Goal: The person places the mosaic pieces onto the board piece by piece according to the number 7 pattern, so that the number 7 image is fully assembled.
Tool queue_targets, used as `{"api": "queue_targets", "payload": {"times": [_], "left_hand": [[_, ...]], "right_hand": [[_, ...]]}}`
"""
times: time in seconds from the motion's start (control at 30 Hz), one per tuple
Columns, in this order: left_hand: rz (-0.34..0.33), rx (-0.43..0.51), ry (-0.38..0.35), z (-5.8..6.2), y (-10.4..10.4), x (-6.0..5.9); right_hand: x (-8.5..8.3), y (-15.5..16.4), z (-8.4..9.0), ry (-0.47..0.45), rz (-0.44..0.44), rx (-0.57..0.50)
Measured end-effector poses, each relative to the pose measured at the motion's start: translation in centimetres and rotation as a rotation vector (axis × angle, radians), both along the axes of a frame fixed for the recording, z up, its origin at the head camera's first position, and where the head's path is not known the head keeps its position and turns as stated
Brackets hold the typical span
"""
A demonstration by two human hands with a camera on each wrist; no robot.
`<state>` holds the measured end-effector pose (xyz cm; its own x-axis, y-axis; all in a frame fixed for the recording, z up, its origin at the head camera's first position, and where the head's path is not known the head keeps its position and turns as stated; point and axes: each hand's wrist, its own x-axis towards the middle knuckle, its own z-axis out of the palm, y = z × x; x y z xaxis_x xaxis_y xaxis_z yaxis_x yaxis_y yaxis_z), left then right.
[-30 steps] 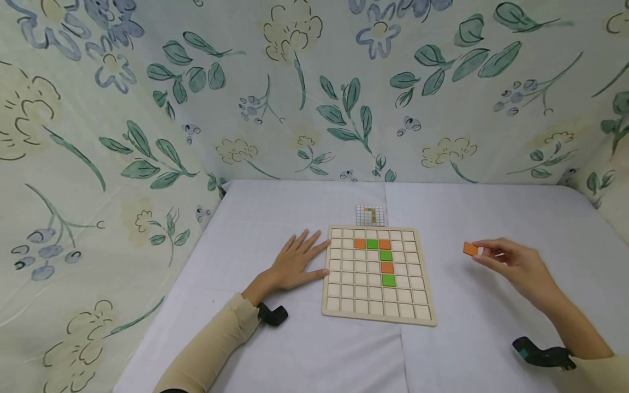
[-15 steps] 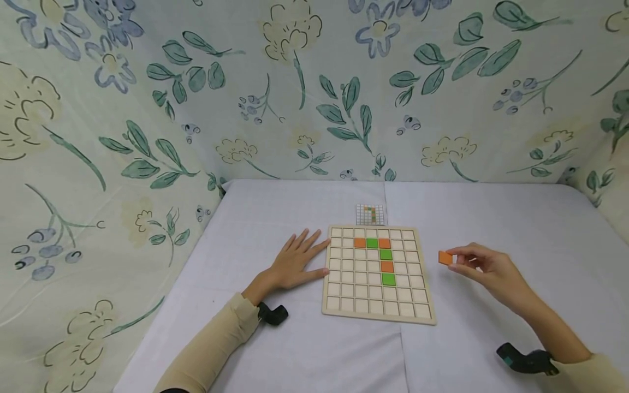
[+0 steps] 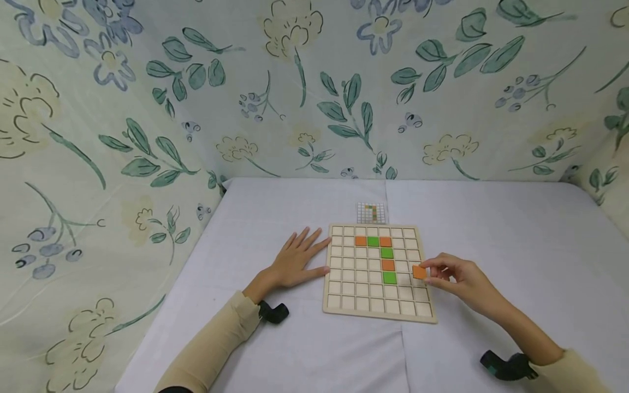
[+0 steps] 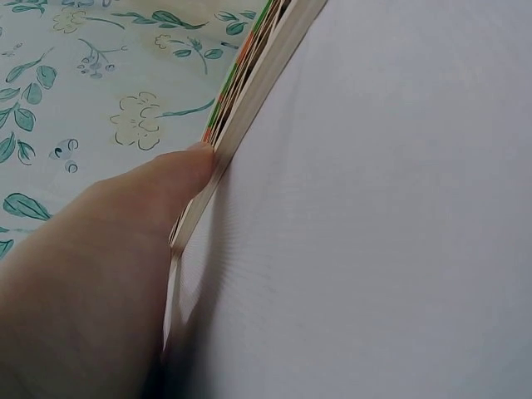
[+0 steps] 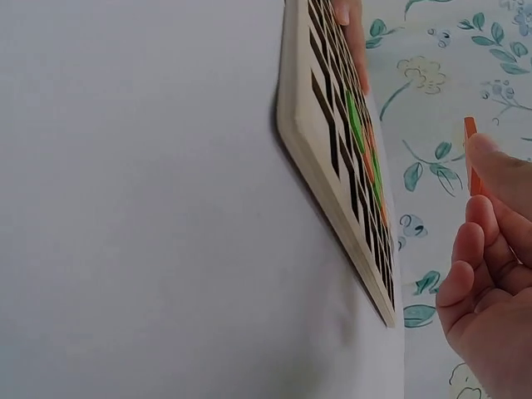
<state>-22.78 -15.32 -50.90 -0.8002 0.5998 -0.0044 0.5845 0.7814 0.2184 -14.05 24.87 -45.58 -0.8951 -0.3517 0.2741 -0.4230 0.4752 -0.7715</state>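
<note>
One orange tile (image 3: 419, 272) pinched in our right hand (image 3: 457, 279) hovers at centre frame over the wooden grid board (image 3: 377, 314), while our flat, empty left hand (image 3: 295, 261) steadies its edge.

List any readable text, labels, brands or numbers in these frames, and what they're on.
None can be read.
The small pattern card behind the wooden grid board shows only coloured squares, too small to tell any print.
The board, the orange tile pinched by the right hand, the floral cloth and the black wrist mounts show no lettering.
</note>
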Motion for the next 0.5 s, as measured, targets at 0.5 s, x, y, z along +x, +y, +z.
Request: {"api": "queue_targets", "payload": {"times": [0.5], "left_hand": [[0.001, -0.007, -0.013, 0.4, 0.0, 0.1]], "right_hand": [[0.3, -2.8, -1.3, -0.058, 0.063, -0.009]]}}
